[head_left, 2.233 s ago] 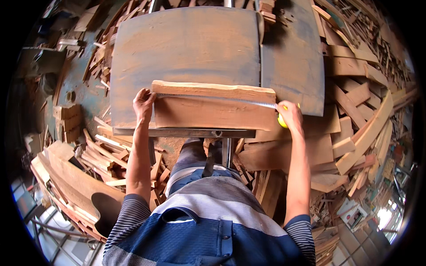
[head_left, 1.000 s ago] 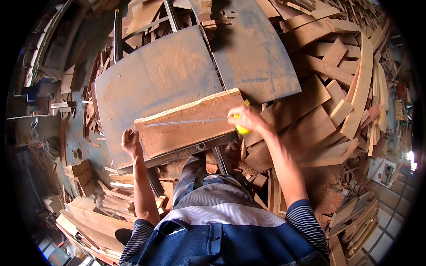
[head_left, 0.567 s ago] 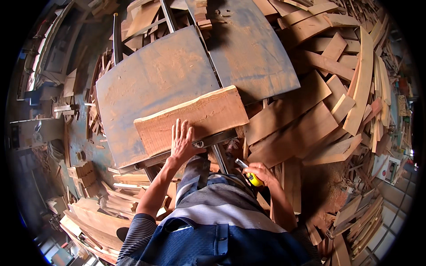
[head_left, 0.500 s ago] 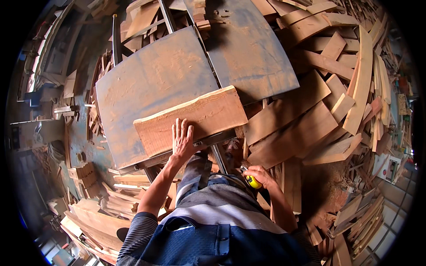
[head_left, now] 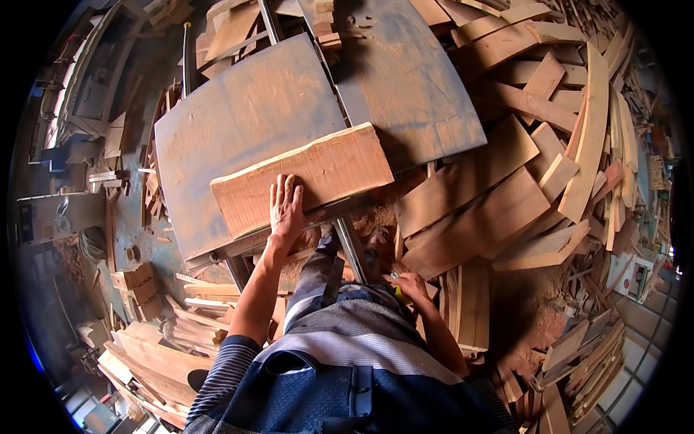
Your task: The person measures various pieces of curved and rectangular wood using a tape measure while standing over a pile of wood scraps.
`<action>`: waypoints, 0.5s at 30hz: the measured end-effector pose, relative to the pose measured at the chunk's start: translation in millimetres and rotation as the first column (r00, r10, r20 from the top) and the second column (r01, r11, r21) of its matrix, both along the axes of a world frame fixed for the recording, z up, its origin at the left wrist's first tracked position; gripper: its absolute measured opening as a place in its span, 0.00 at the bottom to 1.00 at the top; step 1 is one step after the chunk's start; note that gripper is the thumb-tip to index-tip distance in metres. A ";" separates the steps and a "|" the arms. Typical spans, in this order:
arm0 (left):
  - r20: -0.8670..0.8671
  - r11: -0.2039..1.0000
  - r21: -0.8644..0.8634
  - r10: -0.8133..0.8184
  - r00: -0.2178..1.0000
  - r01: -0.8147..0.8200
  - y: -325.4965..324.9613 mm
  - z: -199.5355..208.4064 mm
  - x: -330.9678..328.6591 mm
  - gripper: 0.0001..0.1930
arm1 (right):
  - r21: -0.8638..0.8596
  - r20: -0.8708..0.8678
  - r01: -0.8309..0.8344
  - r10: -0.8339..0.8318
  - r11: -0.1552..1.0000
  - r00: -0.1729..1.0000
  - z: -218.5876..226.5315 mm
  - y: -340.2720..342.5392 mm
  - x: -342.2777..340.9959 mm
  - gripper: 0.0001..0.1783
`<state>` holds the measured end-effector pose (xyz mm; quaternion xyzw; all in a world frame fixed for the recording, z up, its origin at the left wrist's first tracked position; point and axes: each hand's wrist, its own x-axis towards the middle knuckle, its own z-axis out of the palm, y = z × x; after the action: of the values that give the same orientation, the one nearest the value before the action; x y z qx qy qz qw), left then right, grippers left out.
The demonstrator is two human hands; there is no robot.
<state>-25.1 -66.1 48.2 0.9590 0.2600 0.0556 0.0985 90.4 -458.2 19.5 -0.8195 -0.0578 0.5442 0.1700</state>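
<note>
A reddish-brown wooden board (head_left: 336, 168) with a rough, wavy far edge lies at a slant across the near side of a metal machine table (head_left: 249, 101). My left hand (head_left: 287, 211) rests flat on the board's near part, fingers stretched forward and nothing gripped. Down by my right hip, my right hand (head_left: 414, 286) is closed round a yellow tape measure (head_left: 399, 294), only a small bit of which shows. The board's right end reaches past the gap between this table and a second metal table (head_left: 412, 87).
Sawdust covers both tables. To the right lies a big heap of planks (head_left: 499, 195). Stacked boards (head_left: 159, 362) fill the lower left. Beneath the table's near edge a metal rail (head_left: 348, 242) runs toward my legs. Small offcuts (head_left: 327, 32) sit at the far gap.
The board has slid slightly left and away from me, with my left hand on it. My right hand has drawn in toward my waist, hiding most of the tape measure.
</note>
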 end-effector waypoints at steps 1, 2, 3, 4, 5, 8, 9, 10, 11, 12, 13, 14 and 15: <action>-0.006 1.000 0.003 0.009 1.000 -0.009 6.6 0.3 3.1 0.46 | 0.052 0.039 -0.009 0.007 0.999 0.999 -7.2 -4.8 -1.6 0.21; 0.003 1.000 0.016 -0.005 1.000 0.005 14.4 -1.8 9.5 0.46 | 0.106 0.084 -0.015 0.006 0.994 0.996 -27.8 -21.6 -4.4 0.22; 0.007 1.000 0.020 -0.012 1.000 0.012 20.4 -3.7 14.2 0.46 | 0.158 0.124 -0.025 0.006 0.987 0.992 -40.1 -34.9 -7.7 0.24; 0.006 1.000 0.027 -0.006 1.000 0.006 27.8 -5.7 14.1 0.46 | 0.132 0.105 -0.027 0.013 0.991 0.994 -42.1 -37.2 -8.2 0.23; 0.008 0.999 0.032 -0.004 1.000 0.003 34.5 -6.0 16.3 0.46 | 0.115 0.168 -0.073 0.053 0.991 0.984 -46.7 -42.6 -10.2 0.22; -0.002 0.998 0.056 -0.010 1.000 0.010 50.4 -8.8 29.9 0.46 | 0.019 0.233 -0.109 0.102 0.994 0.967 -67.1 -70.5 -18.9 0.17; -0.016 0.998 0.061 0.006 1.000 -0.005 56.0 -8.1 26.8 0.47 | 0.020 0.215 -0.104 0.097 0.994 0.972 -65.1 -72.0 -19.6 0.17; -0.030 0.998 0.067 0.024 0.999 -0.022 62.7 -6.7 22.7 0.47 | 0.021 0.198 -0.101 0.095 0.995 0.976 -62.6 -74.0 -19.2 0.17; -0.043 0.997 0.069 0.039 0.998 -0.036 69.7 -5.5 20.0 0.47 | 0.018 0.181 -0.094 0.089 0.995 0.979 -59.4 -77.1 -20.6 0.17; -0.052 0.997 0.070 0.035 0.998 -0.032 77.4 -8.3 22.7 0.48 | 0.050 0.290 -0.217 0.194 0.975 0.937 -69.4 -90.8 -24.9 0.17; -0.038 0.998 0.058 0.002 0.999 0.001 80.6 -10.4 40.7 0.49 | 0.052 0.403 -0.313 0.267 0.948 0.875 -93.3 -119.9 -33.2 0.17; -0.029 0.998 0.047 -0.027 0.999 0.028 82.7 -14.7 55.5 0.49 | 0.041 0.504 -0.412 0.337 0.910 0.796 -120.7 -148.0 -45.9 0.18; -0.022 0.999 0.040 -0.033 0.999 0.033 87.3 -16.5 61.7 0.49 | -0.023 0.545 -0.331 0.289 0.943 0.787 -142.8 -168.0 -56.6 0.19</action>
<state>36.6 21.1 31.7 0.9654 0.2440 0.0492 0.0774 33.8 -626.2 -123.2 -0.9119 -0.2570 0.3086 0.0850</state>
